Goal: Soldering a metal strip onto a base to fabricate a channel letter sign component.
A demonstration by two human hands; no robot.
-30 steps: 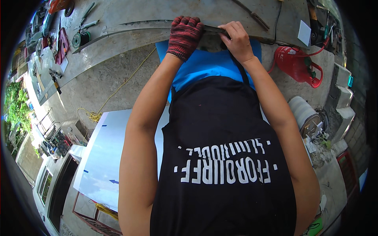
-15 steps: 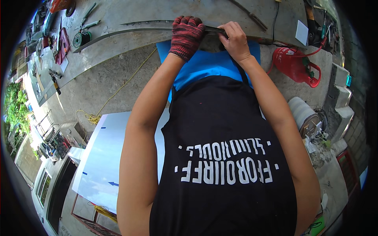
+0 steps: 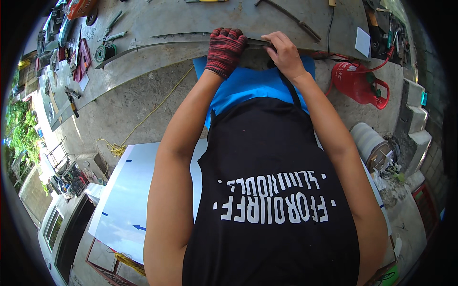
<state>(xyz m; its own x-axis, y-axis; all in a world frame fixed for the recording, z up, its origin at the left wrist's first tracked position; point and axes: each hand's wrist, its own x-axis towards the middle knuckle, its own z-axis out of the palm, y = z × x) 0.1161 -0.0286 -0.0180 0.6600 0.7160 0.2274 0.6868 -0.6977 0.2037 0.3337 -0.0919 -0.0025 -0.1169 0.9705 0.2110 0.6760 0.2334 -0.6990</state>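
My left hand, in a red and black knit glove, is closed around a long, thin metal strip at the table's near edge. Small dark marks, maybe holes, run along the strip, which extends leftward from the glove. My bare right hand is at the strip's right end, thumb and fingers bent together on it. The stretch inside the glove is hidden. Left of the strip lie a spool of green wire and a plier-like tool.
On the grey table are a metal rod, a white card and a black cable. A red gas cylinder stands right of me. Yellow cord trails over the floor at left.
The view has tilted slightly, so the table sits lower and a yellow item shows at the top edge. My right fingers have shifted a little on the strip; the left grip stays.
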